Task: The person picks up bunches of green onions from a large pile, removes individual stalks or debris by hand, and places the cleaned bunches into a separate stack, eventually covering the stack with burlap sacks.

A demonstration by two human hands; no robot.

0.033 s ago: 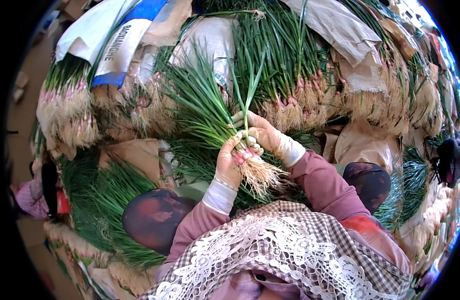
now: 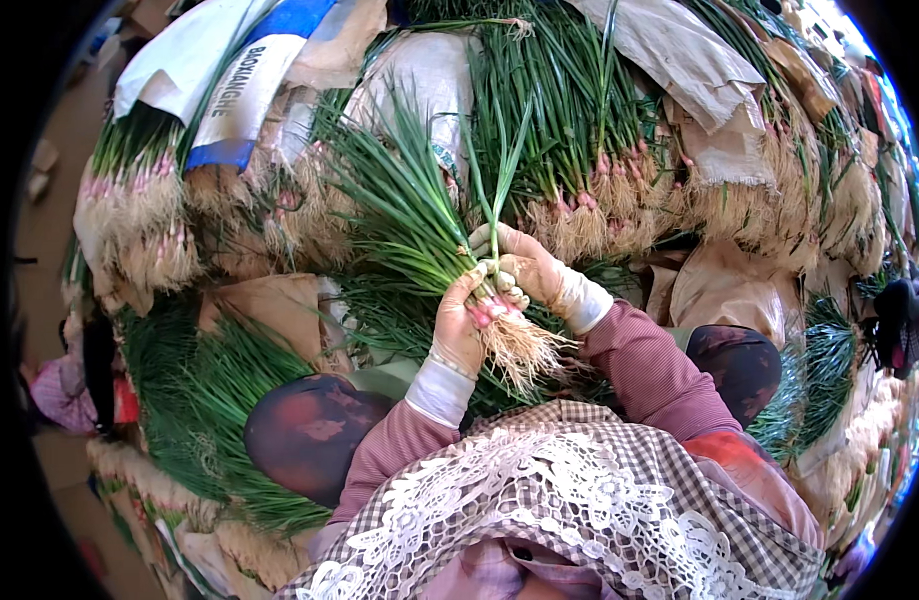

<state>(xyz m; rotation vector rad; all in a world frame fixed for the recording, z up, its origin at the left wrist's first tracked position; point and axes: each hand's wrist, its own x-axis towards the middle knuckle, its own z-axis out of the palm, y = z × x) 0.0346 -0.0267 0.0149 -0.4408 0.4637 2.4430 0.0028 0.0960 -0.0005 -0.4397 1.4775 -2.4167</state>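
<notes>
My left hand (image 2: 457, 325), in a soiled pale glove with a white cuff, is closed around a bunch of green onions (image 2: 410, 230) just above its pink bulbs (image 2: 490, 312). The bunch's long leaves point away from me, and a beard of pale roots (image 2: 520, 350) hangs toward my lap. My right hand (image 2: 530, 268), similarly gloved, is pinched on a lighter green stalk (image 2: 495, 220) beside the bunch's neck, its fingertips close to my left thumb. Part of the bunch's base is hidden by my fingers.
Rows of rooted onions (image 2: 590, 190) lie under sacks (image 2: 710, 60) ahead. Loose greens (image 2: 220, 410) and brown paper (image 2: 255, 300) surround my knees (image 2: 310, 440). A person in pink (image 2: 65, 390) is at the far left; a dark shape (image 2: 895, 320) is at the right edge.
</notes>
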